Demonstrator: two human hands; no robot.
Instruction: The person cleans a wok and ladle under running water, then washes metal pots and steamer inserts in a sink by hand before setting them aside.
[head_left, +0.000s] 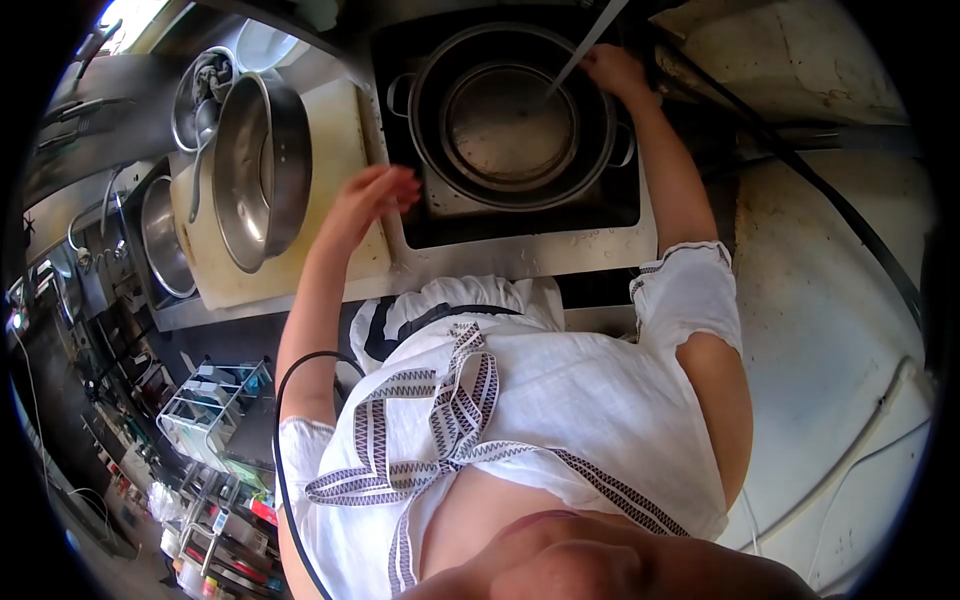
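A large metal pot (432,150) with two side handles stands in the sink (425,228), with what looks like water inside. A pale, narrow strip (597,35), a spout or a stream of water, slants down into the pot from above. At the pot's upper right rim, my right hand (612,72) has its fingers closed over the edge, close beside that strip; the fingertips are partly hard to make out. My left hand (372,198) hovers left of the pot near the sink's edge, fingers loosely bent and slightly blurred, with nothing in it.
Left of the sink lies a pale cutting board (345,130) bearing a big metal pan (235,190) tipped on its side. A ladle (197,165) and a metal bowl (165,240) are beside it. A black hose (800,150) runs along the right. A wire rack (205,415) stands lower left.
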